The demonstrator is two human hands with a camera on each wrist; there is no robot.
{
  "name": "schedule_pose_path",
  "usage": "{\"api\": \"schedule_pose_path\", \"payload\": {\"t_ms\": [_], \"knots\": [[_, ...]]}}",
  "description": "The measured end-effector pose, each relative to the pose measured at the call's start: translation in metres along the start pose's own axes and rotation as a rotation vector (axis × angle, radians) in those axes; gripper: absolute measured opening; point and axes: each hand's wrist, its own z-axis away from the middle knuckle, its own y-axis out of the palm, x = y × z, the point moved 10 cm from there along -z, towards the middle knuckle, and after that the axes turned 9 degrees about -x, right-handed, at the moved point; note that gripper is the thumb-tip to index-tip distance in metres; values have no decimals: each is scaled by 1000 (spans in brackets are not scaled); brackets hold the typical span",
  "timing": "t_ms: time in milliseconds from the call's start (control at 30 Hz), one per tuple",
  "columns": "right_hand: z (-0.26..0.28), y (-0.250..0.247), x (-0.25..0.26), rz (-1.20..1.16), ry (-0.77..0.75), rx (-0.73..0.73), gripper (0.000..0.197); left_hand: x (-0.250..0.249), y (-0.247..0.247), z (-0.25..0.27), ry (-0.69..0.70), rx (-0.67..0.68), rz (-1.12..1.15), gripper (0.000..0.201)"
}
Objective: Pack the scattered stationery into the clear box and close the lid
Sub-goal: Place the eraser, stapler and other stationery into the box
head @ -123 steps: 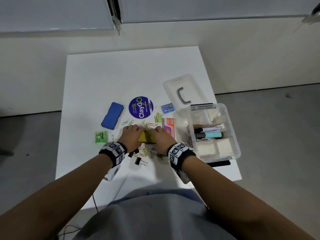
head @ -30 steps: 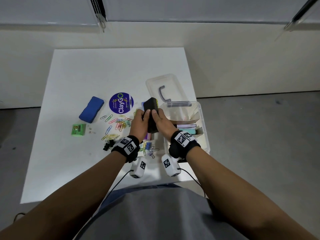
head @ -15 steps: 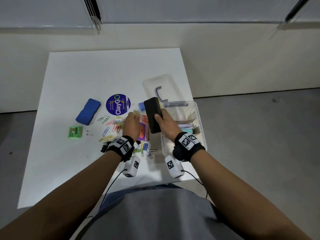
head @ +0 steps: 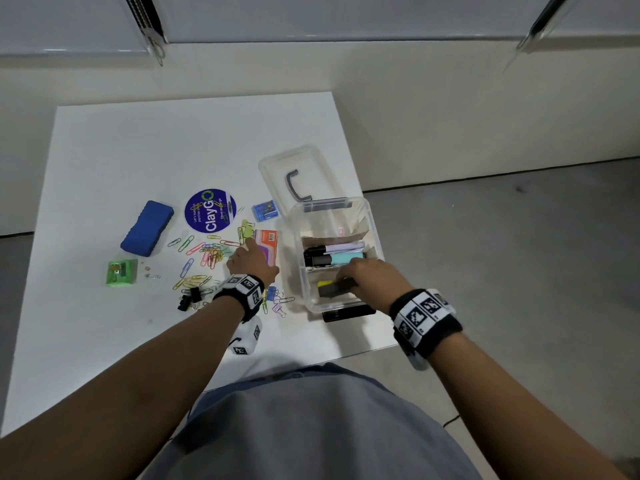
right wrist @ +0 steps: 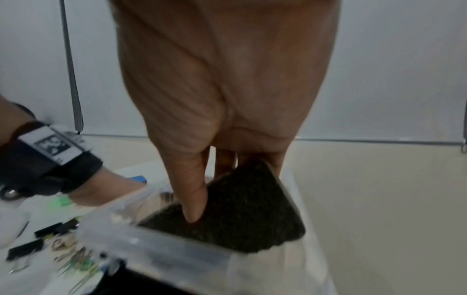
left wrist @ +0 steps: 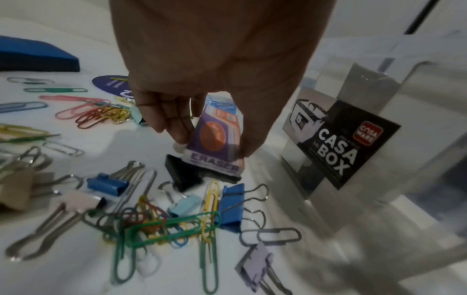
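My right hand (head: 372, 277) grips a dark felt-faced eraser block (right wrist: 235, 215), thumb and fingers curled round it, inside the near compartment of the clear box (head: 375, 237) at the table's (head: 138, 140) right edge. My left hand (left wrist: 209, 65) pinches the eraser pack (left wrist: 217, 143) just left of the box, among paper clips (head: 207, 252) and binder clips (left wrist: 231, 205); the lid (head: 294, 168) lies open on the far side

head overhead, wrists close, sharing box (head: 375, 233)
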Motion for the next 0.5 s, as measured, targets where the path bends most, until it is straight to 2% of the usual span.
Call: {"api": "schedule_pose_path", "payload": {"t_ms": [100,200,267,333,400,500], "knots": [[-7,23,6,-145,-22,27,38,9,-2,-3,-58,-10,130,79],[-8,31,2,-325,-2,74,40,15,-20,-4,-69,-63,397,51],[-11,22,-4,-376,9,53,35,15,-40,-2,-34,-120,503,35],[-17,1,-10,-494,49,-37,26,8,-58,1,48,-123,563,24],[-23,-31,-9,-613,45,-198,22,1,-73,6,78,-81,702,25],[-27,-75,12,-494,-114,-430,49,-27,-99,20,230,-19,853,25]]}}
